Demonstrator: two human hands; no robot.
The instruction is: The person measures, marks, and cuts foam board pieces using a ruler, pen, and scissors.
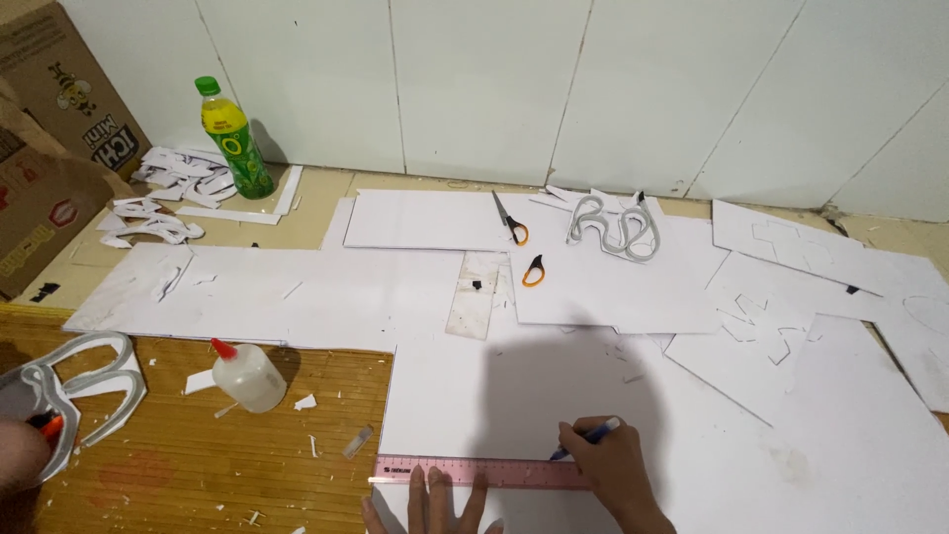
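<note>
My left hand (432, 502) lies flat, fingers spread, pressing a pink ruler (474, 471) onto a large white foam sheet (514, 396). My right hand (611, 467) grips a blue pen (585, 437) with its tip against the ruler's upper edge near the right end. The ruler runs left to right close to the bottom of the view.
Orange-handled scissors (512, 222), an orange cutter (534, 270) and a clear ruler (476, 295) lie on white sheets farther back. A glue bottle (245, 376) sits on the woven mat, a green bottle (235, 140) by the tiled wall. White cut-out shapes (615, 225) and scraps (168, 198) lie about. Another person's hand (22, 457) shows at the left edge.
</note>
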